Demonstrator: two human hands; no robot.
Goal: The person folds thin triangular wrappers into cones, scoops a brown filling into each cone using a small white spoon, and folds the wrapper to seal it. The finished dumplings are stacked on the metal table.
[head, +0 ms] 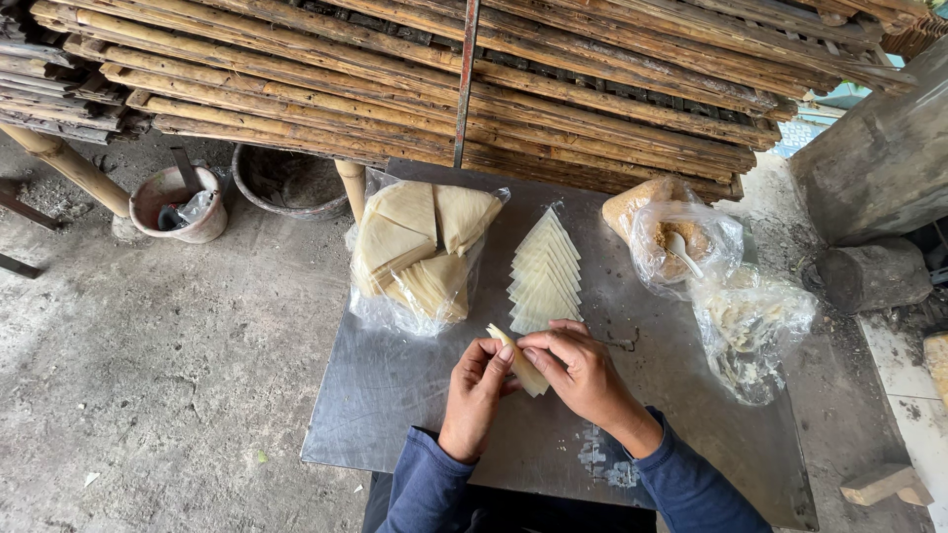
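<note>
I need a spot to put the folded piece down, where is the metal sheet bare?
Bare patches on the metal sheet: left of the left hand, below the wrapper bag; and right of the right hand, below the filling bags. The far half is crowded, with the wrapper row in between.

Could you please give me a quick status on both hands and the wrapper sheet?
Left hand and right hand both grip one folded wrapper sheet above the metal table. Fanned row of wrappers just beyond. Nothing obstructing.

Both hands (533,380) hide much of the folded wrapper (520,363) between them.
</note>
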